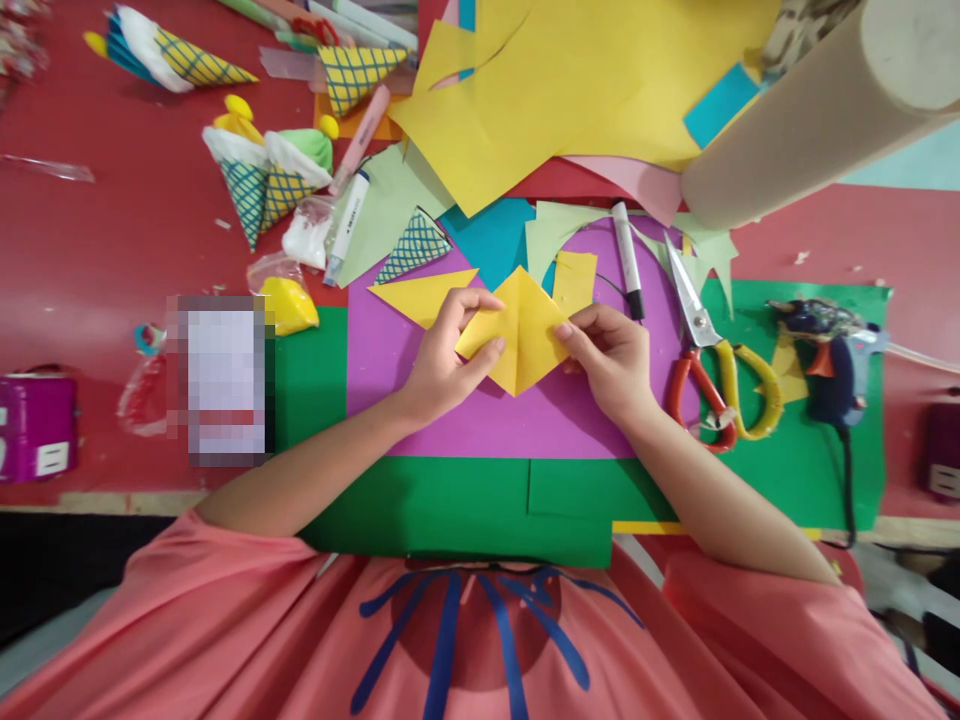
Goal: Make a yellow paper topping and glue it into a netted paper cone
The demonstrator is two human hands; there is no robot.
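Square of yellow paper (531,322), creased corner to corner, held between both hands over the purple sheet (510,430); whether it touches that sheet cannot be confirmed. Crease runs roughly from the far corner to the near one.

Left hand (450,355): thumb and forefinger moderately parted, tips on the left half, seemingly a light hold; remaining fingers hidden. Right hand (611,360): closed in a pinch at the right corner, thumb on top, fingers partly underneath.

Step, as judged: working the paper about its middle crease. Notes on technique:
1. Match left and right corners before applying pressure; a small offset would likely show along the whole fold.
2. Sharpen the crease from its middle outward, paper backed flat by the purple sheet rather than in the air.
3. Right pinch best kept light; paper probably dents easily at a corner.
4. Left thumb is well placed to steady its half near the crease.

Surroundings: yellow triangle (420,297) lies partly behind the left hand, same colour, so easily confused or caught underneath; better kept apart. Scissors (699,325) lie right of the right hand, blades pointing away from the person, handles near the right forearm; watch elbow swing.
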